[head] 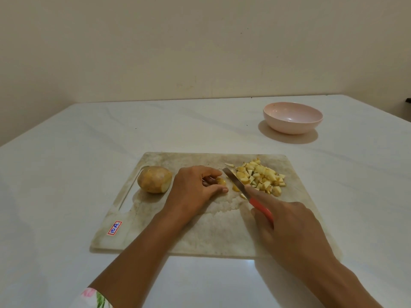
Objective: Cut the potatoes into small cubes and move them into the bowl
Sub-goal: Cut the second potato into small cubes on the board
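Observation:
On a worn pale cutting board (200, 232) my left hand (195, 187) curls its fingers round a small potato piece (221, 181), mostly hidden under them. My right hand (291, 227) grips a knife by its red handle (261, 207); the blade (234, 181) slants down just right of that piece. A heap of small yellow potato cubes (260, 176) lies on the board's far right. One whole potato (154, 179), partly peeled, sits on the board's left. The pink bowl (292, 117) stands empty at the back right of the table.
The board lies on a white table (66, 174) against a plain beige wall. A red and blue sticker (114, 227) marks the board's near left corner. A handle slot (127, 192) runs along its left side.

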